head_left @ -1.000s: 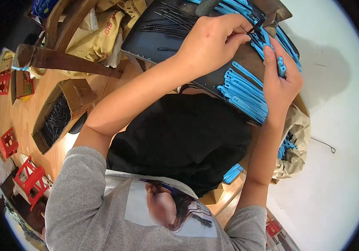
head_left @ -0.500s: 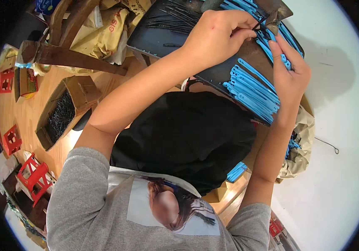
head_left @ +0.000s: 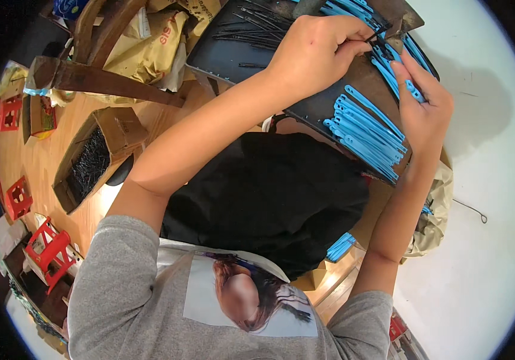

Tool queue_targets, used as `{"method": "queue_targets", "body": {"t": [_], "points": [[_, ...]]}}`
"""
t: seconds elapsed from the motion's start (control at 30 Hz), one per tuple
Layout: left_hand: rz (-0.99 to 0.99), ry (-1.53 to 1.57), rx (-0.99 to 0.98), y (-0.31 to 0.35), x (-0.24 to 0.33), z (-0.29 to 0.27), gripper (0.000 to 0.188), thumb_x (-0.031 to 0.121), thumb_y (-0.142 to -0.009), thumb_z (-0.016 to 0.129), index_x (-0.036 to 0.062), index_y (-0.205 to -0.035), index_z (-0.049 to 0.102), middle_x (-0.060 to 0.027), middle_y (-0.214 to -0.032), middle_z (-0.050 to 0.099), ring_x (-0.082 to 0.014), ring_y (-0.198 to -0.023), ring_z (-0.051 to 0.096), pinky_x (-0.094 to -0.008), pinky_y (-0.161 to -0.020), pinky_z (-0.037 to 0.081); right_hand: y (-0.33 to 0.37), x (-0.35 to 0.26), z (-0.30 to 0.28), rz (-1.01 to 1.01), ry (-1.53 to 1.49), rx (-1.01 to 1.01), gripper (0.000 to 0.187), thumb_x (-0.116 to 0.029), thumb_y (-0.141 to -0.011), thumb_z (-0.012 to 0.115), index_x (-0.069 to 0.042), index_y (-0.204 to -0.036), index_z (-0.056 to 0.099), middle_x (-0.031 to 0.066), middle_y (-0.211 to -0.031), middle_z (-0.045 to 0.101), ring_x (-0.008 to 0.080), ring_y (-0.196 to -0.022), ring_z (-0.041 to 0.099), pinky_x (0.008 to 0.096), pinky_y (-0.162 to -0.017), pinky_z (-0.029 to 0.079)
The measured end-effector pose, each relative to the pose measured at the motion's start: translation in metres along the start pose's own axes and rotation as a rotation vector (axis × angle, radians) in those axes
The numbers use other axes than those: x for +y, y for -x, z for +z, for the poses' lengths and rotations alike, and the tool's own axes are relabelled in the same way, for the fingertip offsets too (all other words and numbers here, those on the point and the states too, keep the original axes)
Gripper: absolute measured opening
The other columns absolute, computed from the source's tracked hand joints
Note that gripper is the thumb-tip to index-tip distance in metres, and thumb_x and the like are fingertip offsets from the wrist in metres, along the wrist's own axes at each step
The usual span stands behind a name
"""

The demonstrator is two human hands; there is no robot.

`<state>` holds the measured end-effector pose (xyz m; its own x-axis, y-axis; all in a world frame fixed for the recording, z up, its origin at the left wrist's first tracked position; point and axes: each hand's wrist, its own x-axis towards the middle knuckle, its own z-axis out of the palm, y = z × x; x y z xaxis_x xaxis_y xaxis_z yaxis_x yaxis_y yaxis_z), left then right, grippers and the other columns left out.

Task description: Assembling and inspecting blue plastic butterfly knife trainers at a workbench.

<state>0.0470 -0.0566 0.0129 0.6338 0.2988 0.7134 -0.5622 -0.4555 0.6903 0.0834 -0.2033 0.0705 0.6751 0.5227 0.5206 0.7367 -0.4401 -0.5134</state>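
Note:
Over the far right of a dark work tray (head_left: 314,107), my two hands meet close together. My left hand (head_left: 314,54) pinches a thin black strip (head_left: 379,32) between thumb and fingertips. In my right hand (head_left: 427,108) is a blue plastic strip (head_left: 413,90), its rounded, holed end showing by the thumb; whether more than one is held I cannot tell. The black strip meets the blue piece beside a dark, pointed metal piece (head_left: 395,37). A pile of blue strips (head_left: 367,137) lies below my hands, and thin black strips (head_left: 251,33) lie left of them.
Black cloth (head_left: 269,198) covers my lap. On the left are a wooden chair (head_left: 107,83), a cardboard box (head_left: 122,129) of black pieces and a red stool (head_left: 52,252). A paper bag (head_left: 434,231) stands right, near a white wall (head_left: 485,270).
My right hand has shifted slightly right and down with the blue strip, while the whole view has moved a little. Both hands keep their grips.

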Motion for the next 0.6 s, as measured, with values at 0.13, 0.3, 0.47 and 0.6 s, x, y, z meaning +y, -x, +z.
{"method": "queue_targets", "body": {"t": [0.13,0.3,0.47,0.6], "points": [[-0.064,0.029,-0.085,-0.002,-0.003,-0.001,0.012,0.005,-0.072,0.06,-0.0014,-0.082,0.058,-0.0106,-0.072,0.061,-0.0183,-0.069,0.061,-0.0254,-0.059,0.048,0.005,-0.001,0.005,-0.035,0.034,0.074,0.023,-0.006,-0.069,0.064,-0.001,-0.092,0.061,0.0073,-0.074,0.062,0.0087,-0.062,0.054,0.0206,-0.06,0.043],[-0.11,0.109,-0.138,-0.002,-0.002,-0.003,0.012,0.004,-0.074,0.06,-0.003,-0.083,0.058,-0.009,-0.073,0.063,-0.0132,-0.072,0.062,-0.0228,-0.061,0.049,0.013,-0.006,0.019,0.154,-0.085,0.158,0.022,-0.01,-0.071,0.066,-0.001,-0.09,0.062,0.0035,-0.068,0.059,0.0057,-0.059,0.048,0.019,-0.057,0.04],[-0.131,0.125,-0.182,-0.001,0.005,-0.006,0.011,0.005,-0.073,0.061,-0.0026,-0.08,0.059,-0.0081,-0.071,0.062,-0.0112,-0.07,0.061,-0.0216,-0.061,0.049,0.015,-0.011,0.023,0.182,-0.11,0.18,0.021,-0.014,-0.072,0.066,-0.002,-0.089,0.062,0.0006,-0.065,0.057,0.0038,-0.057,0.044,0.0178,-0.051,0.036],[-0.194,0.167,-0.224,-0.001,0.006,-0.01,0.01,0.006,-0.072,0.063,-0.0021,-0.077,0.06,-0.007,-0.07,0.062,-0.0096,-0.068,0.061,-0.0208,-0.06,0.049,0.014,-0.02,0.028,0.149,-0.195,0.187,0.02,-0.016,-0.072,0.066,-0.001,-0.084,0.062,-0.0014,-0.06,0.055,0.0022,-0.056,0.042,0.0176,-0.048,0.033]]}}
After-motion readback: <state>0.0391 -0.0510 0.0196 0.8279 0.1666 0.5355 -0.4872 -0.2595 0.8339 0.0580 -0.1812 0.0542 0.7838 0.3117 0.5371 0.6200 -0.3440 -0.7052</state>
